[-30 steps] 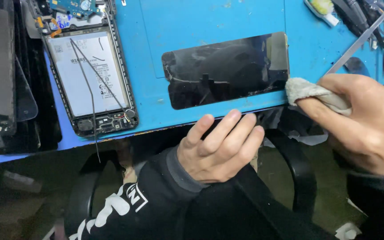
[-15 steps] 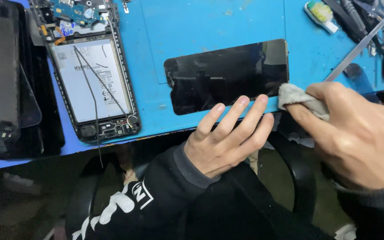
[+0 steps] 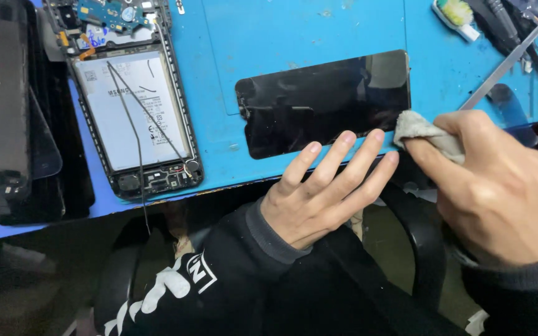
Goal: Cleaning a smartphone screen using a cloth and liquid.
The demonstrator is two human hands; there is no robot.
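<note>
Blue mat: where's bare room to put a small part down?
The blue mat is bare above the black screen panel, between the opened phone and the toothbrush. The top right corner is crowded with tools, and both hands work at the near edge.

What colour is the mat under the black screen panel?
Bright blue: the mat shows plainly in the head view, around the black screen panel.

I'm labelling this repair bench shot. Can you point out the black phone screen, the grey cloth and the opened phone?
black phone screen (image 3: pixel 319 106), head view, middle of the glass.
grey cloth (image 3: pixel 421 132), head view, bunched end by the screen's corner.
opened phone (image 3: pixel 131 112), head view, on its white battery.
</note>
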